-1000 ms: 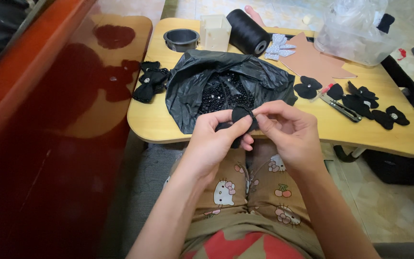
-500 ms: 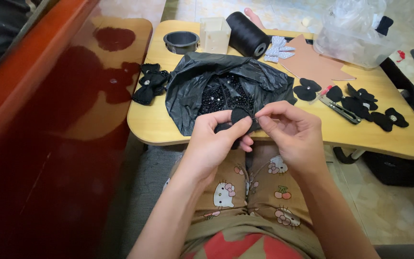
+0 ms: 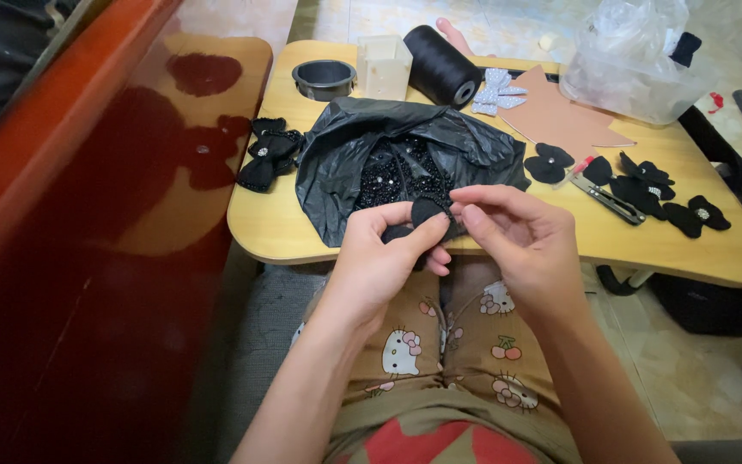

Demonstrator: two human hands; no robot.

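Observation:
My left hand point(image 3: 381, 262) and my right hand point(image 3: 517, 242) meet over the near edge of a small wooden lap table point(image 3: 319, 225). Both pinch one small black fabric piece point(image 3: 424, 212) between thumbs and fingertips, the left from below, the right from the side. Just behind the hands lies an open black plastic bag point(image 3: 345, 159) with black beaded trim point(image 3: 397, 172) in it. A big spool of black thread point(image 3: 440, 64) stands behind the bag.
Finished black bows point(image 3: 268, 153) lie at the table's left, more black fabric pieces point(image 3: 654, 191) and a small cutter point(image 3: 607, 196) at the right. A black round tin point(image 3: 325, 78), a clear box point(image 3: 385, 64), tan card point(image 3: 560, 120) and a clear bag point(image 3: 633, 60) sit behind. A red-brown glossy surface point(image 3: 88, 258) lies left.
Both hands stay at the table's near edge on the black piece; the fingers have only shifted slightly on it.

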